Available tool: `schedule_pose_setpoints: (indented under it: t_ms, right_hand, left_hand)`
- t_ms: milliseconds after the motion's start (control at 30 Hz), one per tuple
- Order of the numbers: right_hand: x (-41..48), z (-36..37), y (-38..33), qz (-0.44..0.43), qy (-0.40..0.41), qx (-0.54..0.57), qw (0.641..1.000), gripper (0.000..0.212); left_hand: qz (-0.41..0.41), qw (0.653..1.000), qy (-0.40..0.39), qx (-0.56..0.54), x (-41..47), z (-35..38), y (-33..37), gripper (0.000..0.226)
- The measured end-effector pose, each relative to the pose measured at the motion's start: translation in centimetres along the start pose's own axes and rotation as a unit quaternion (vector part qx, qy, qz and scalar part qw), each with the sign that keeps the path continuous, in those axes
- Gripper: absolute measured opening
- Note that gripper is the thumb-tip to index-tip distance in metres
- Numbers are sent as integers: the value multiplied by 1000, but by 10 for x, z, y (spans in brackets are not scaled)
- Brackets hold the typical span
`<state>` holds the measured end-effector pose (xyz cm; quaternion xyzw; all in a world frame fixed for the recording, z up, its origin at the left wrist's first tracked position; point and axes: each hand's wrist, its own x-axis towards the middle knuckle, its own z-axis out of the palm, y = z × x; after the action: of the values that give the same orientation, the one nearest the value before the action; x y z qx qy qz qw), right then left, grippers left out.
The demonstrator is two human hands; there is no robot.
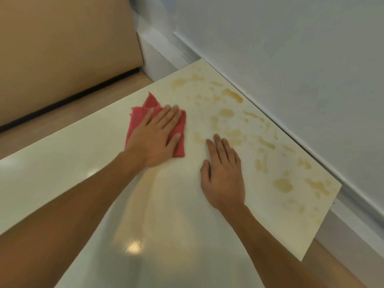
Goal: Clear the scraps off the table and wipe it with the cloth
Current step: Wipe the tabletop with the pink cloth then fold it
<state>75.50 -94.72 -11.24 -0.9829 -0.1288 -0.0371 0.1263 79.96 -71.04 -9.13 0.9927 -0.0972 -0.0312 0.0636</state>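
Observation:
A folded red cloth (pixel 149 103) lies on the glossy cream table (pixel 87 163), near its far left edge. My left hand (pixel 154 135) presses flat on the cloth with straight fingers. My right hand (pixel 224 173) rests flat on the bare tabletop, just right of the cloth, holding nothing. Yellowish-brown smears and blotches (pixel 234 96) cover the far right part of the table, along the wall side. No solid scraps show on the surface.
A pale grey wall (pixel 291 48) with a white ledge runs along the table's right edge. A tan padded bench seat and backrest (pixel 62 59) stand beyond the table's left edge. The floor shows at the lower right corner.

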Motion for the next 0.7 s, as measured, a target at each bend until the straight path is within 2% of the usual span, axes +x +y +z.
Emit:
schedule_pose_setpoints:
  t_ms: [67, 100, 200, 267, 300, 367, 433, 467, 567, 633, 700]
  right_hand:
    - [1, 0, 0, 3, 5, 12, 1000, 57]
    - [1, 0, -1, 4, 5, 13, 1000, 57]
    - [2, 1, -2, 5, 0, 8, 1000, 59]
    - [1, 1, -1, 5, 4, 9, 1000, 59]
    - [1, 1, -1, 4, 7, 8, 1000, 59]
    - [1, 2, 1, 1, 9, 10, 1000, 59]
    - [2, 2, 1, 3, 10, 17, 1000, 59]
    - [2, 2, 0, 5, 10, 20, 1000, 59]
    - [2, 2, -1, 5, 11, 23, 1000, 59]
    - [1, 3, 0, 4, 17, 28, 999, 59]
    - [0, 4, 2, 1, 35, 53, 998, 58]
  left_hand:
    - [36, 999, 12, -3, -33, 2, -16, 69]
    - [23, 1000, 19, -2, -36, 1, -30, 69]
    - [-82, 996, 20, -17, 1, -6, -52, 74]
    - [-123, 992, 16, -23, 28, -8, -29, 77]
    - [-112, 993, 14, -17, 31, -8, -13, 77]
    - [-32, 999, -1, -1, 10, -3, 8, 75]
    - [45, 999, -7, 7, -22, 2, 0, 71]
    - [54, 999, -2, 6, -28, 1, -11, 70]
    - [-50, 999, 8, -7, 2, -4, -38, 73]
    - [-117, 993, 12, -19, 31, -4, -15, 75]
    - [-96, 995, 7, -6, 34, -2, 26, 75]
